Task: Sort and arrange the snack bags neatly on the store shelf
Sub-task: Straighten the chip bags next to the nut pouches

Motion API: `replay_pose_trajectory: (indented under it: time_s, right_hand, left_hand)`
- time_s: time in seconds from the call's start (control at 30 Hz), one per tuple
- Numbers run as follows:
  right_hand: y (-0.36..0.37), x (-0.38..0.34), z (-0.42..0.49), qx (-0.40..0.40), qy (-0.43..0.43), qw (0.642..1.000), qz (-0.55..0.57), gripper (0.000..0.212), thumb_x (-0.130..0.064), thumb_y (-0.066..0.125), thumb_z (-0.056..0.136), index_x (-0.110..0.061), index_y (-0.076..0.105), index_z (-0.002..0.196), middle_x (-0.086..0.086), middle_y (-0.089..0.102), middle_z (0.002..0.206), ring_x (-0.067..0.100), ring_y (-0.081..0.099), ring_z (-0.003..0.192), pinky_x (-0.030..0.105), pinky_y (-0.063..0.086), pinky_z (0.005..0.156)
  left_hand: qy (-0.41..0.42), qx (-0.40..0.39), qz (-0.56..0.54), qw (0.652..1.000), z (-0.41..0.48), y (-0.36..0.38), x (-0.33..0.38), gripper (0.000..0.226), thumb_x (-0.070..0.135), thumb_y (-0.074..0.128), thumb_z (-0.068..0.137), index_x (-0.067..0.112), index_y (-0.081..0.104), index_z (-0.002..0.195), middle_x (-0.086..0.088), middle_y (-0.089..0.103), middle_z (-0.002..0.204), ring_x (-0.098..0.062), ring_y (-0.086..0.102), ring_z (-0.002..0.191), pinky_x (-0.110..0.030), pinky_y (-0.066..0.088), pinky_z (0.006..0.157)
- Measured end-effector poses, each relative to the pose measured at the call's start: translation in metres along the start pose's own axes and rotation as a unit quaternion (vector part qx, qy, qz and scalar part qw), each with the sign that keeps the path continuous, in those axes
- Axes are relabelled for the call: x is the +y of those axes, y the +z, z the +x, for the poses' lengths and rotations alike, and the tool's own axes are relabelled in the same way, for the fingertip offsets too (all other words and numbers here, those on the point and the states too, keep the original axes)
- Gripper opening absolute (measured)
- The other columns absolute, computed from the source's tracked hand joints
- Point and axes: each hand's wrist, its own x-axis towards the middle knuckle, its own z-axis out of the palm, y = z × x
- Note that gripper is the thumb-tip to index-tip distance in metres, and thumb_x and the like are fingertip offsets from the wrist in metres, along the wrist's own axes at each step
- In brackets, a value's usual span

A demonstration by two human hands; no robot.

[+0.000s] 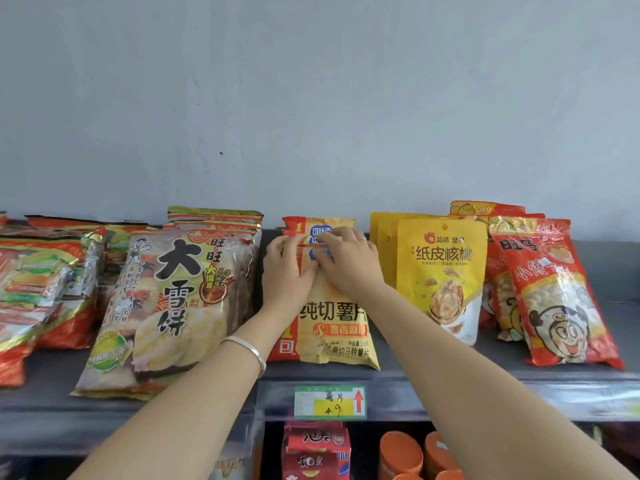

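A yellow and red potato chip bag [334,327] leans at the middle of the grey shelf [485,379], with more of the same bags stacked behind it. My left hand [282,275] grips the front bag's upper left edge, fingers curled over the top and thumb on its face. My right hand [348,263] reaches across the upper right part of the same bag, its fingers curled over the top edge beside the left hand's. The two hands touch and hide the bag's upper half.
Large rice cracker bags [173,299] lean close on the left, with more red and gold bags [41,278] beyond. Yellow walnut pouches [440,271] and red snack bags [554,296] stand on the right. A price tag [330,402] hangs below, above red boxes [317,452] and orange cups [401,452].
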Motion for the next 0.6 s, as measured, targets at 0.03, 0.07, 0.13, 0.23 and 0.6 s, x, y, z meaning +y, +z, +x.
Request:
replay_pose_trajectory:
  time_s: [0.03, 0.07, 0.13, 0.23, 0.6]
  right_hand:
    - [-0.001, 0.0, -0.008, 0.003, -0.003, 1.0, -0.005, 0.039, -0.04, 0.045, 0.097, -0.028, 0.055, 0.133, 0.001, 0.046, 0.143, 0.027, 0.036, 0.136, 0.046, 0.029, 0.109]
    - [-0.001, 0.001, -0.016, 0.003, -0.005, 1.0, -0.01, 0.041, -0.039, 0.047, 0.096, -0.028, 0.053, 0.135, 0.002, 0.043, 0.145, 0.028, 0.032, 0.138, 0.047, 0.027, 0.111]
    - [-0.003, 0.003, -0.032, -0.008, -0.003, 1.0, -0.004, 0.045, -0.035, 0.05, 0.094, -0.029, 0.047, 0.139, 0.003, 0.036, 0.15, 0.029, 0.025, 0.141, 0.05, 0.027, 0.112]
    - [-0.005, 0.006, -0.051, -0.042, 0.001, 0.999, 0.025, 0.051, -0.033, 0.051, 0.095, -0.029, 0.037, 0.143, 0.005, 0.025, 0.154, 0.031, 0.016, 0.144, 0.053, 0.033, 0.107]
    - [-0.017, 0.011, -0.074, -0.081, -0.013, 0.995, 0.052, 0.049, -0.027, 0.053, 0.097, -0.022, 0.036, 0.143, 0.01, 0.027, 0.153, 0.035, 0.018, 0.144, 0.049, 0.04, 0.105]
  left_hand:
    - [-0.013, -0.006, 0.007, 1.0, -0.009, 0.0, 0.002, 0.045, 0.02, 0.06, 0.089, 0.014, 0.049, 0.132, -0.012, 0.04, 0.135, -0.026, 0.039, 0.125, -0.021, 0.028, 0.094]
    - [-0.03, -0.012, 0.009, 0.999, -0.017, 0.0, 0.004, 0.048, 0.022, 0.061, 0.089, 0.015, 0.047, 0.134, -0.012, 0.037, 0.137, -0.027, 0.038, 0.126, -0.024, 0.03, 0.094]
    - [-0.071, -0.025, 0.007, 0.997, -0.034, 0.0, 0.008, 0.056, 0.027, 0.062, 0.088, 0.02, 0.04, 0.138, -0.011, 0.031, 0.14, -0.028, 0.037, 0.126, -0.033, 0.037, 0.097]
    - [-0.118, -0.049, -0.001, 0.992, -0.056, -0.002, 0.012, 0.068, 0.028, 0.064, 0.086, 0.022, 0.028, 0.144, -0.01, 0.023, 0.143, -0.027, 0.037, 0.126, -0.037, 0.04, 0.098]
    - [-0.143, -0.103, 0.048, 0.983, -0.088, -0.009, 0.028, 0.07, 0.031, 0.06, 0.09, 0.026, 0.019, 0.147, -0.007, 0.018, 0.148, -0.026, 0.037, 0.13, -0.041, 0.04, 0.103]
